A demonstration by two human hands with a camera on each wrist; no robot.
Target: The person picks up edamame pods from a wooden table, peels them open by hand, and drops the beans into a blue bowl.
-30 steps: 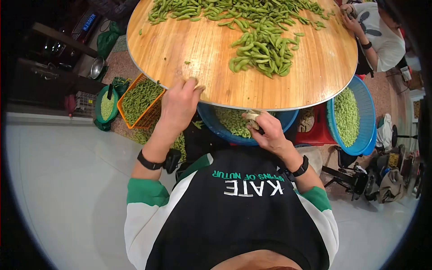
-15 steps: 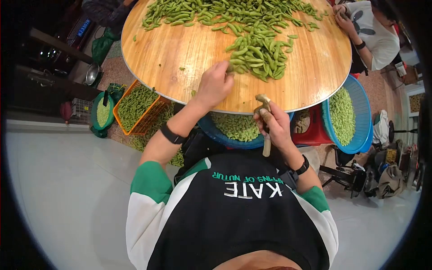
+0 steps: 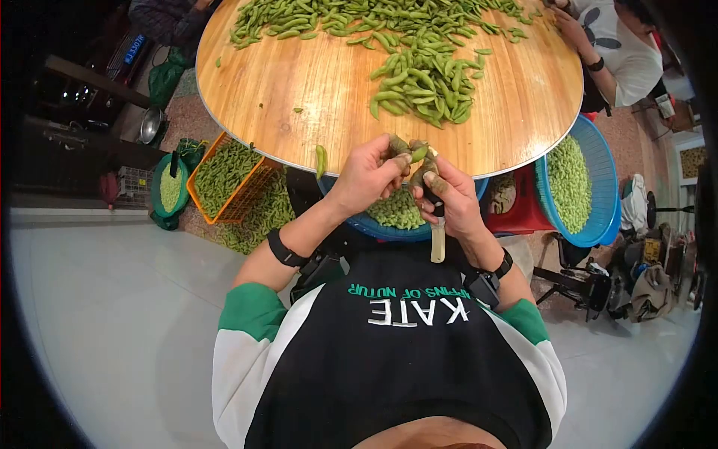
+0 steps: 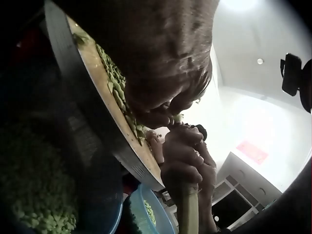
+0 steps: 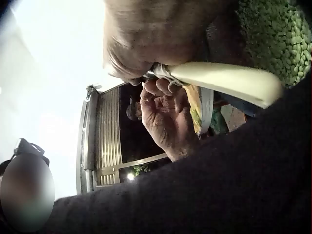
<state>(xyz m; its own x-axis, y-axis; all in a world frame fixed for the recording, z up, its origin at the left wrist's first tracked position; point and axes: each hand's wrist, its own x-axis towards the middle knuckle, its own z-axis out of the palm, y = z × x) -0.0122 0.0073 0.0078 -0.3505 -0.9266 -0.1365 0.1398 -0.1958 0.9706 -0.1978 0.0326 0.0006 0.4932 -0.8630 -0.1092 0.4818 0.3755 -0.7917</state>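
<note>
In the head view, your left hand (image 3: 370,176) pinches a green soybean pod (image 3: 419,154) at the near edge of the round wooden table (image 3: 329,90), while your right hand's (image 3: 456,198) fingers wrap a pale-handled tool (image 3: 438,243). A blue basin (image 3: 378,232) of shelled beans (image 3: 396,213) sits below that table edge, probably to catch drops; the pod heap (image 3: 426,86) lies farther in on the table, seemingly for easy reach. The left wrist view shows your right fingers packed tightly round the handle, likely for control; the pod is hard to make out there. In the right wrist view, your left fingers curl near the tool's hidden working end.
</note>
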